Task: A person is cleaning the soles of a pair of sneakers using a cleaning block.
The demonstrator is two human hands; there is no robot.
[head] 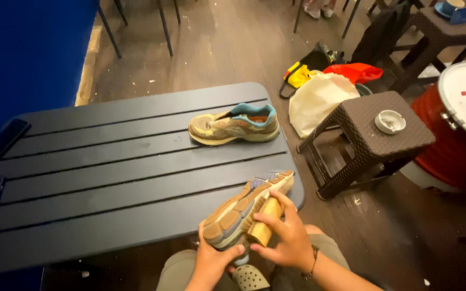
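A second shoe (234, 124) is laid on the dark slatted table (109, 178); an ashtray (390, 121) is set on a wicker stool (370, 141).

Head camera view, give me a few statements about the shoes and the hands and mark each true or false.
1. The left hand grips a shoe turned on its side. True.
2. The right hand presses a wooden brush against that shoe. True.
3. The second shoe lies on the floor. False: it stands on the dark slatted table.
4. The wicker stool carries a teacup. False: a round ashtray sits there.
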